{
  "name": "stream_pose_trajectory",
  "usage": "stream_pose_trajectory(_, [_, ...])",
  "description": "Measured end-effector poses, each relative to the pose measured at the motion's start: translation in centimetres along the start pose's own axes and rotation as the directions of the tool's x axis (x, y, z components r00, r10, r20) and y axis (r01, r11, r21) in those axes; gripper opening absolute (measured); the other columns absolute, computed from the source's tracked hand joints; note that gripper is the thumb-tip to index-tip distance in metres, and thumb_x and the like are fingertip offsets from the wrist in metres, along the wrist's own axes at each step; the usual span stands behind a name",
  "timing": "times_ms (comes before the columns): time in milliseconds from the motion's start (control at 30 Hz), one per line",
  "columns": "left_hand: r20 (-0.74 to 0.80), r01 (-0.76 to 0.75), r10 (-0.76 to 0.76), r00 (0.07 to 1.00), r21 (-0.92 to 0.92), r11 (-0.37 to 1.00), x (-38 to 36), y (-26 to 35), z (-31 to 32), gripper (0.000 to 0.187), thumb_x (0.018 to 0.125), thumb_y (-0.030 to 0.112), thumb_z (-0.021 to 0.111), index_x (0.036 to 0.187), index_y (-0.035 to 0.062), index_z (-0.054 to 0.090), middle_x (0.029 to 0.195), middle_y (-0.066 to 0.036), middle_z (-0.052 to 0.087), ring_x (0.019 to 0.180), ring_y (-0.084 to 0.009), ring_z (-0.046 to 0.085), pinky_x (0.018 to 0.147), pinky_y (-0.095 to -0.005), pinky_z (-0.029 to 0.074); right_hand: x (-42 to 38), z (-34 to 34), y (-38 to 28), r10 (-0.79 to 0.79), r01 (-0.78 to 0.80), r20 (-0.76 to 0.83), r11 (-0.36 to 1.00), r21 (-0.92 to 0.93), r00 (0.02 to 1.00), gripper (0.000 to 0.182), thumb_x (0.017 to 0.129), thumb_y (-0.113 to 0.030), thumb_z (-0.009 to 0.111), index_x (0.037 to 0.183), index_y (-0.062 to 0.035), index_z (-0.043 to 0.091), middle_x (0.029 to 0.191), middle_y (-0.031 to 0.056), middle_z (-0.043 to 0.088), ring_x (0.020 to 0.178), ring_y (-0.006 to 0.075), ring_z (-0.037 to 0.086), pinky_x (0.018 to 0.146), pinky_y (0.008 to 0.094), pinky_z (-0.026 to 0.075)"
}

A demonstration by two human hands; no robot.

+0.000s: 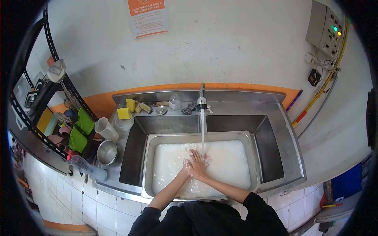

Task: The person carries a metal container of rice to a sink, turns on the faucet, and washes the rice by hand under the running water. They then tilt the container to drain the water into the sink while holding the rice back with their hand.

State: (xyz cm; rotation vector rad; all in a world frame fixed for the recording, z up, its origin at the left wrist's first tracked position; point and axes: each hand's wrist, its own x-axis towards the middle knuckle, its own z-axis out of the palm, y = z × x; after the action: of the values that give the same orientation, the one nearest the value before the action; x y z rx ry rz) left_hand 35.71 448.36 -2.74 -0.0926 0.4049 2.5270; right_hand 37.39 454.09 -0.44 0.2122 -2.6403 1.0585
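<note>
While water runs, rice (220, 165) lies under both hands' fingers (195, 154).

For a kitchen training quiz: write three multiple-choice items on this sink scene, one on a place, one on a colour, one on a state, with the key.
1. Where are both hands?
A. On the dish rack
B. In the tray of cloudy white water under the tap
C. On the wall box

2. What colour is the band along the wall behind the sink?
A. Orange
B. Blue
C. Purple

3. What is the state of the tap?
A. Off
B. Running
C. Removed

Key:
1 B: the left hand and right hand meet in the metal tray of milky water.
2 A: the band above the sink is orange.
3 B: a stream falls from the tap onto the hands.
</note>
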Motion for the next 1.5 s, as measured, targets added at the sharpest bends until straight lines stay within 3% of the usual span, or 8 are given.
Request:
stream_pose_trajectory(200, [0.101,0.024,-0.101,0.990,0.578,0.815,2.1,1.9,-1.0,0.044,0.081,0.042,0.033,0.112,0.0107,0.039,0.110,-0.007,0.045,0.100,-0.0205,0.044,0.088,-0.0353,0.034,3.6,-1.7,6.1,-0.169,0.105,0.199,0.950,0.295,0.965,0.041,0.082,-0.029,0.036,0.115,-0.0062,0.036,0.118,0.0110,0.038,0.110,0.0254,0.035,0.093,0.0403,0.024])
stream_pose_trajectory(300, [-0.276,0.262,-0.133,0.952,0.508,0.820,1.3,2.2,2.9,0.033,0.079,0.030,0.042,0.102,0.0066,0.044,0.097,-0.005,0.051,0.087,-0.0200,0.050,0.081,-0.0333,0.039,5.5,-3.3,8.2,-0.220,0.241,0.362,0.970,-0.014,0.906,0.037,0.080,-0.029,0.037,0.109,-0.0064,0.042,0.110,0.0119,0.046,0.103,0.0255,0.041,0.090,0.0378,0.027])
stream_pose_trajectory(367, [0.203,-0.214,0.121,0.972,0.973,0.085,1.0,2.1,1.3,0.028,0.074,0.019,0.047,0.097,0.0038,0.046,0.087,-0.008,0.054,0.079,-0.0255,0.053,0.075,-0.0344,0.041,5.9,-4.1,9.0,-0.342,0.446,0.423,0.878,-0.175,0.839,0.034,0.079,-0.027,0.037,0.104,-0.0062,0.047,0.104,0.0124,0.050,0.098,0.0264,0.044,0.087,0.0400,0.029])
stream_pose_trajectory(467, [0.036,-0.066,-0.071,0.997,0.869,-0.490,1.0,3.1,1.1,0.025,0.071,0.013,0.047,0.094,0.0032,0.048,0.088,-0.014,0.054,0.083,-0.0309,0.051,0.072,-0.0365,0.041,5.9,-4.6,8.9,-0.261,0.362,0.381,0.906,-0.220,0.887,0.031,0.076,-0.025,0.040,0.092,-0.0022,0.053,0.102,0.0119,0.051,0.099,0.0245,0.043,0.085,0.0412,0.029])
stream_pose_trajectory(700, [0.186,-0.008,0.099,0.978,0.502,-0.865,-0.3,2.9,0.6,0.035,0.072,0.030,0.048,0.098,0.0066,0.050,0.100,-0.010,0.051,0.096,-0.0234,0.046,0.073,-0.0412,0.041,6.8,-6.7,6.4,0.310,0.063,0.461,0.772,-0.633,0.832,0.039,0.071,-0.037,0.044,0.083,-0.0030,0.059,0.097,0.0133,0.054,0.093,0.0268,0.050,0.079,0.0493,0.033])
stream_pose_trajectory(1033, [-0.418,0.623,0.491,0.764,0.278,-0.731,0.4,5.6,-1.1,0.034,0.071,0.031,0.046,0.095,0.0102,0.057,0.101,-0.013,0.052,0.093,-0.0312,0.049,0.076,-0.0491,0.037,6.2,-9.4,12.7,0.680,-0.263,0.560,0.716,-0.647,0.473,0.055,0.069,-0.045,0.041,0.110,-0.0087,0.048,0.118,0.0120,0.041,0.109,0.0257,0.039,0.089,0.0367,0.031])
stream_pose_trajectory(1233, [-0.724,0.601,0.129,0.678,0.445,-0.664,0.0,8.6,-5.3,0.041,0.072,0.034,0.043,0.097,0.0038,0.055,0.105,-0.011,0.052,0.092,-0.0250,0.052,0.076,-0.0447,0.038,2.7,-8.3,14.8,0.666,-0.606,0.688,0.683,-0.407,0.288,0.058,0.072,-0.046,0.041,0.115,-0.0072,0.041,0.121,0.0102,0.037,0.110,0.0241,0.036,0.090,0.0349,0.030])
stream_pose_trajectory(1500, [-0.373,0.328,-0.137,0.918,0.906,-0.267,1.3,5.8,-15.1,0.061,0.076,0.053,0.035,0.109,0.0016,0.045,0.110,-0.013,0.048,0.096,-0.0194,0.047,0.083,-0.0327,0.036,-1.6,-6.3,15.0,0.471,-0.909,0.869,0.412,-0.063,0.153,0.062,0.076,-0.048,0.042,0.120,-0.0050,0.034,0.124,0.0078,0.033,0.110,0.0219,0.035,0.090,0.0322,0.030])
